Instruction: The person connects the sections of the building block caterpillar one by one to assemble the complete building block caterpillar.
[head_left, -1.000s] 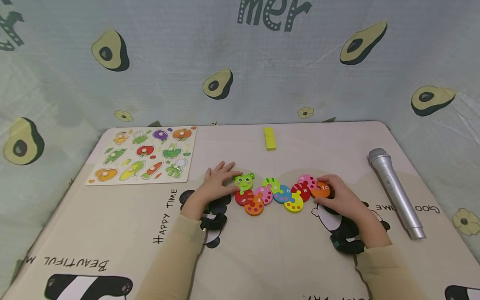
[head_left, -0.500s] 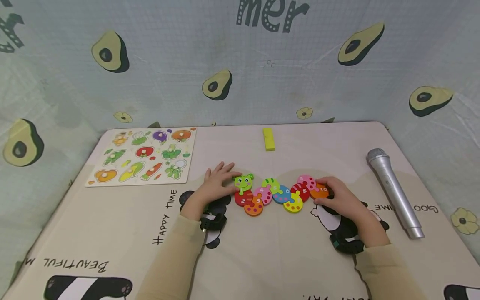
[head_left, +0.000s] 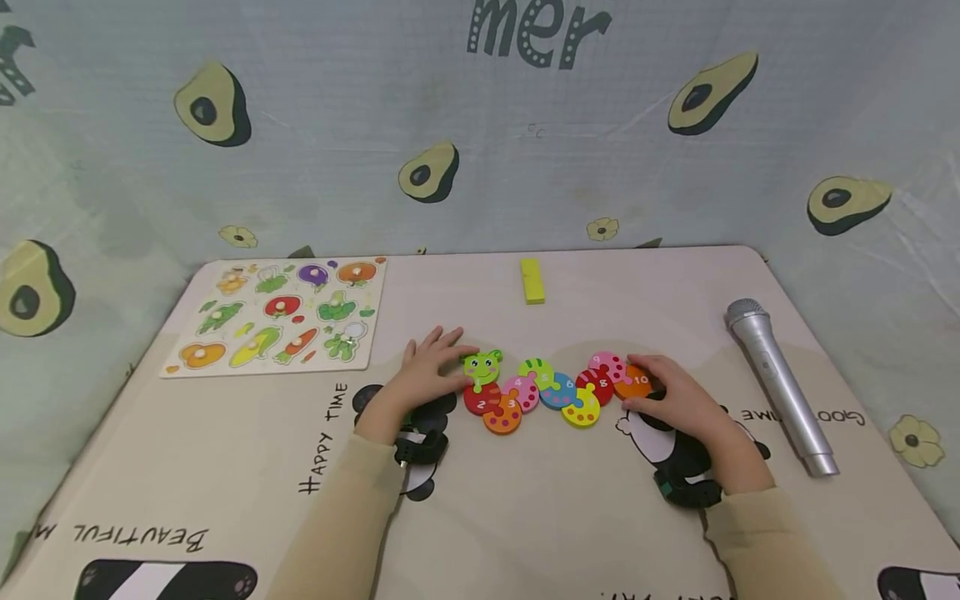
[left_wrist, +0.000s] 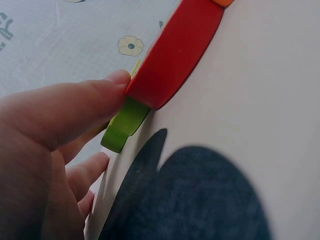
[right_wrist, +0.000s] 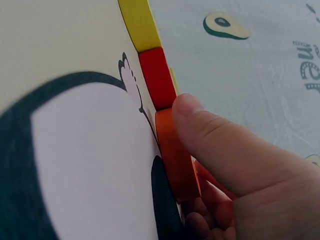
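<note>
A wooden number caterpillar puzzle [head_left: 557, 390] lies flat across the middle of the table in a wavy row of interlocked coloured pieces. At its left end is a green smiling head piece [head_left: 482, 368], which my left hand [head_left: 422, 379] holds between thumb and index finger, the other fingers spread. The left wrist view shows the thumb [left_wrist: 107, 85] by the joint of the head and the red piece [left_wrist: 175, 55]. My right hand [head_left: 678, 398] pinches the orange piece marked 10 [head_left: 633, 382] at the other end. Its thumb [right_wrist: 200, 120] lies along that piece's near edge.
A vegetable puzzle board [head_left: 270, 317] lies at the back left. Behind the caterpillar is a yellow block [head_left: 532, 281]. A silver microphone [head_left: 780, 383] lies to the right of my right hand. An avocado-print cloth [head_left: 510, 167] hangs behind the table [head_left: 525, 517].
The head view has shifted slightly, so the whole scene sits a little further left. Both hands stay at the two ends of the caterpillar puzzle, which keeps its shape.
</note>
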